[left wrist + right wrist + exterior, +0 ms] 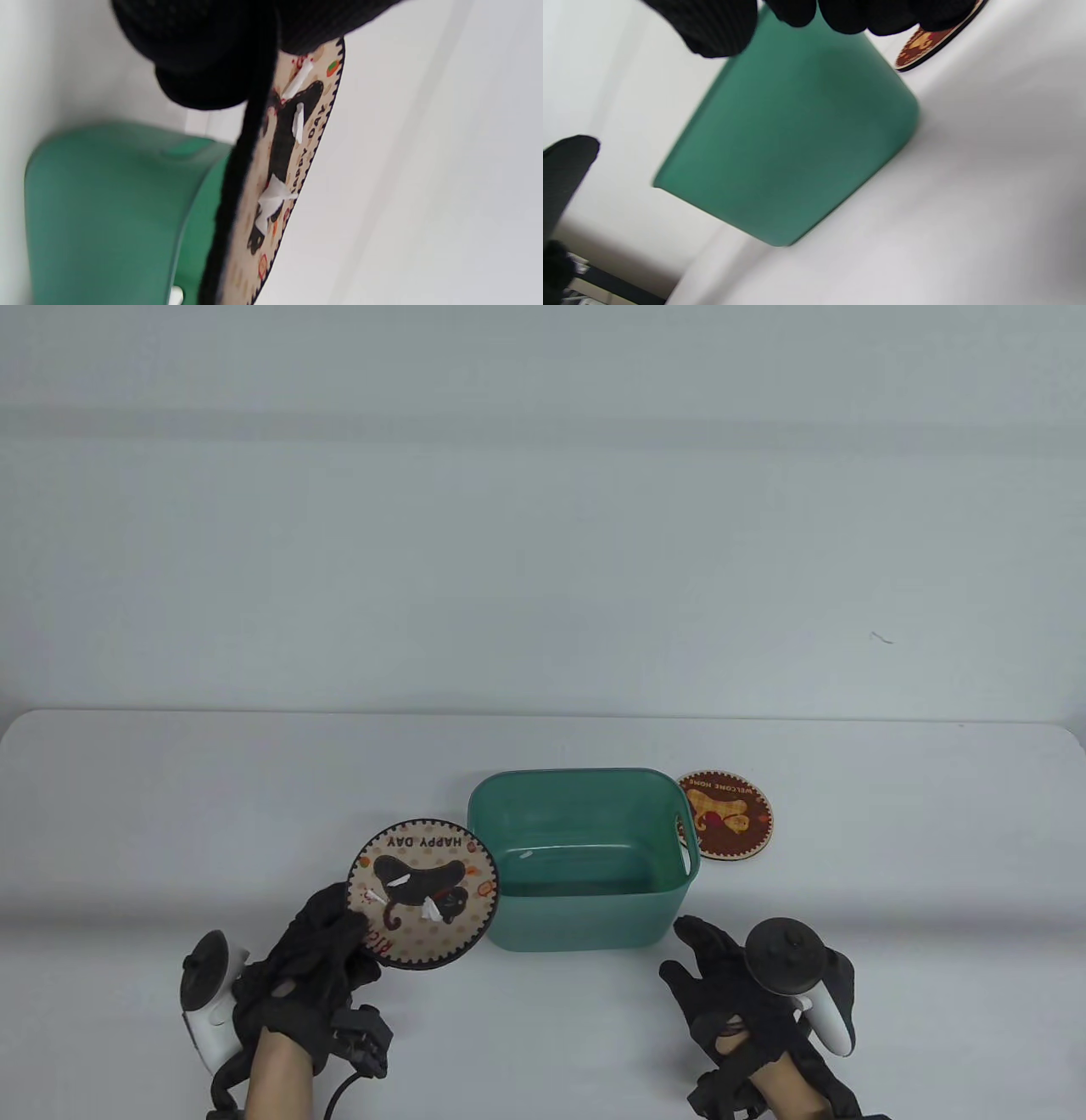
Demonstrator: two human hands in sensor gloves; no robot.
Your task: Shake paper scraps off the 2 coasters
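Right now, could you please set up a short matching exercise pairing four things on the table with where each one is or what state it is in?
Things:
1. HAPPY DAY coaster
2. WELCOME HOME coaster
3. green bin
4. right hand

Places or states:
A. flat on the table, right of the bin
B. fingers relaxed, holding nothing
C. held up in the left hand, white paper scraps on its face
D. standing between the two coasters, a white scrap inside

Pairs: 1-C, 2-A, 3-D, 4-B
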